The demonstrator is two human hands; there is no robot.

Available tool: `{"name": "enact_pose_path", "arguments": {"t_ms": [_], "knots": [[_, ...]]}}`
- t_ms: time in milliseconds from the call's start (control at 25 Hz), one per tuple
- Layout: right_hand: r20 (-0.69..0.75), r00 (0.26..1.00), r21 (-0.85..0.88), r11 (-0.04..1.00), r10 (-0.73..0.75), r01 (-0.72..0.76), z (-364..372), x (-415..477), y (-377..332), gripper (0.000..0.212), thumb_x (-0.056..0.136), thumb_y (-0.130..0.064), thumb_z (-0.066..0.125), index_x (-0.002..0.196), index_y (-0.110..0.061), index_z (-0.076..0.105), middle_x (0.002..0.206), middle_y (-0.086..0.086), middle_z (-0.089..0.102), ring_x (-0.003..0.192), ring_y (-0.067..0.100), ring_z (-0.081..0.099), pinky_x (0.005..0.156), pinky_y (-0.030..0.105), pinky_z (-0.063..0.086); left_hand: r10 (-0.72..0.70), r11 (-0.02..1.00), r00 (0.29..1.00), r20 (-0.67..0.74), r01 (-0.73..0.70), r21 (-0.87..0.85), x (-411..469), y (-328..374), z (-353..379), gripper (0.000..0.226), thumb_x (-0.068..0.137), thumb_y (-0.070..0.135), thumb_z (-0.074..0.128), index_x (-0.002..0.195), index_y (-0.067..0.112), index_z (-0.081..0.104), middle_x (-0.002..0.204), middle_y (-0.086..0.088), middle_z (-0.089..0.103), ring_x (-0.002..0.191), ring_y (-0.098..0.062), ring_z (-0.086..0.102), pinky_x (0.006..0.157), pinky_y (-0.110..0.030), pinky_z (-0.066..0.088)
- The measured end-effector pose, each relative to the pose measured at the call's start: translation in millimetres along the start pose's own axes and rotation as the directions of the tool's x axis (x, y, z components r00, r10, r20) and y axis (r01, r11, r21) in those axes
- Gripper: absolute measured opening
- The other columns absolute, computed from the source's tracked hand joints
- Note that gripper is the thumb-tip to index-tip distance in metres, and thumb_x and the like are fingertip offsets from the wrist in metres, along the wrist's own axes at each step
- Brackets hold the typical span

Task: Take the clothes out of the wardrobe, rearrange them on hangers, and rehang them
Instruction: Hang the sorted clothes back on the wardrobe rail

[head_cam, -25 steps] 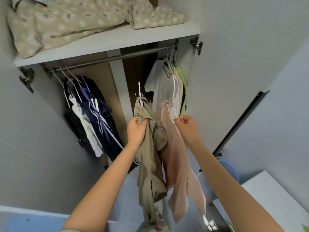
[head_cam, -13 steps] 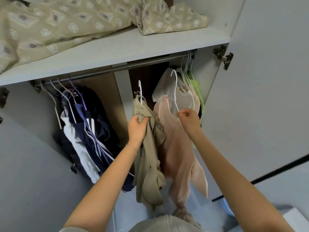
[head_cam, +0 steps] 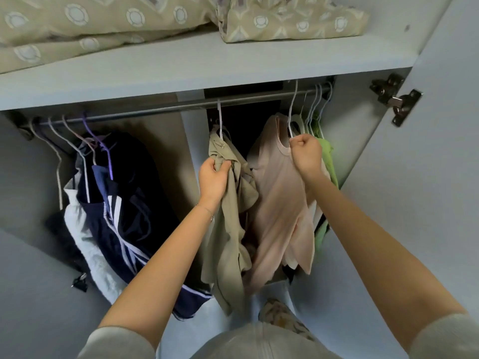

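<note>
A khaki garment (head_cam: 230,229) hangs from a white hanger (head_cam: 220,117) whose hook reaches the metal rail (head_cam: 160,111). My left hand (head_cam: 212,177) is shut on the khaki cloth near its top. A pale pink top (head_cam: 280,203) hangs on a second white hanger (head_cam: 292,110), hooked over the rail further right. My right hand (head_cam: 305,151) grips that hanger at the pink top's neckline. Both garments hang in the middle of the open wardrobe.
Dark navy and white clothes (head_cam: 108,203) hang on several hangers at the left. A green garment (head_cam: 326,156) and other hangers sit at the far right. A patterned quilt (head_cam: 103,24) lies on the shelf (head_cam: 181,71) above. The open door with a hinge (head_cam: 396,99) stands right.
Both hands have lifted the khaki garment and the pink top upward; their hanger hooks are now at the rail. My view has moved closer to the wardrobe.
</note>
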State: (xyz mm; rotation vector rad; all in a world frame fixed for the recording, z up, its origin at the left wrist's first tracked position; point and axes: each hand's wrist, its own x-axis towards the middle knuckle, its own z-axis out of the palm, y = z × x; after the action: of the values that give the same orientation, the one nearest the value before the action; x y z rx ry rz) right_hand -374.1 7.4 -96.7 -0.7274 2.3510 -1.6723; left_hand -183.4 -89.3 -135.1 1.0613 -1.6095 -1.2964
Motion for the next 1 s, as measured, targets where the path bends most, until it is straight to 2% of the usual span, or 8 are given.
{"name": "enact_pose_path", "arguments": {"t_ms": [120,280,360,480,560,680,840,1000], "knots": [[0.013,1.0,-0.084,0.996,0.028,-0.027,5,32,10,0.023,0.083,-0.005,0.049,0.09,0.007,0.067,0.093,0.02,0.069,0.091,0.032,0.063,0.078,0.036,0.051,0.005,1.0,1.0,0.022,-0.005,-0.005,22,-3,16,0.042,0.083,0.037,0.062,0.082,-0.003,0.051,0.077,-0.01,0.051,0.072,-0.022,0.048,0.069,-0.049,0.046],[0.008,1.0,-0.242,0.97,0.016,-0.014,4,49,23,0.019,0.08,-0.005,0.053,0.08,0.01,0.064,0.086,0.027,0.067,0.084,0.036,0.064,0.072,0.04,0.053,0.012,1.0,0.999,0.045,-0.012,0.001,44,10,35,0.041,0.091,0.02,0.065,0.065,0.016,0.033,0.062,0.0,0.034,0.059,-0.013,0.035,0.059,-0.024,0.034],[-0.01,1.0,-0.32,0.947,-0.013,0.009,-1,52,27,0.018,0.079,-0.003,0.051,0.075,0.011,0.062,0.076,0.028,0.062,0.071,0.033,0.06,0.066,0.04,0.052,0.008,1.0,0.999,0.047,-0.008,0.012,55,15,47,0.035,0.091,0.016,0.065,0.066,0.017,0.04,0.064,0.001,0.045,0.062,-0.012,0.044,0.063,-0.025,0.04],[-0.022,0.999,-0.375,0.926,-0.04,0.029,-9,55,32,0.018,0.08,-0.002,0.048,0.072,0.009,0.061,0.071,0.022,0.061,0.065,0.031,0.055,0.064,0.035,0.048,0.008,1.0,0.996,0.084,-0.01,0.021,67,15,67,0.015,0.09,0.017,0.066,0.083,0.008,0.056,0.084,-0.014,0.064,0.082,-0.023,0.061,0.08,-0.035,0.049],[-0.01,0.998,-0.404,0.913,-0.06,0.051,-11,59,36,0.02,0.081,-0.004,0.05,0.078,0.005,0.067,0.079,0.02,0.068,0.073,0.034,0.061,0.068,0.036,0.053,0.002,1.0,0.996,0.087,-0.004,0.024,72,14,81,0.016,0.09,0.016,0.066,0.085,0.005,0.057,0.086,-0.016,0.064,0.081,-0.023,0.061,0.076,-0.032,0.048],[0.035,0.995,-0.44,0.892,-0.095,0.101,-14,64,40,0.022,0.082,-0.005,0.05,0.079,0.002,0.07,0.082,0.018,0.071,0.078,0.033,0.064,0.072,0.039,0.056,0.009,0.999,0.994,0.109,-0.014,0.044,77,16,95,0.017,0.091,0.015,0.065,0.08,0.009,0.053,0.077,-0.002,0.056,0.073,-0.012,0.053,0.063,-0.02,0.039],[0.066,0.987,-0.45,0.879,-0.146,0.16,-14,64,42,0.02,0.085,-0.006,0.054,0.08,-0.002,0.072,0.077,0.015,0.07,0.076,0.029,0.065,0.072,0.036,0.055,-0.014,0.999,0.987,0.158,0.006,0.051,82,13,111,0.013,0.092,0.015,0.064,0.096,0.003,0.061,0.098,-0.013,0.065,0.092,-0.021,0.06,0.083,-0.025,0.047],[0.085,0.989,-0.435,0.889,-0.12,0.145,-13,64,42,0.018,0.088,-0.009,0.058,0.083,-0.004,0.075,0.085,0.013,0.072,0.083,0.027,0.066,0.077,0.033,0.054,-0.003,0.996,0.98,0.199,-0.014,0.084,86,12,127,0.007,0.092,0.013,0.063,0.092,0.008,0.059,0.104,-0.019,0.066,0.098,-0.027,0.061,0.091,-0.033,0.047]]}}
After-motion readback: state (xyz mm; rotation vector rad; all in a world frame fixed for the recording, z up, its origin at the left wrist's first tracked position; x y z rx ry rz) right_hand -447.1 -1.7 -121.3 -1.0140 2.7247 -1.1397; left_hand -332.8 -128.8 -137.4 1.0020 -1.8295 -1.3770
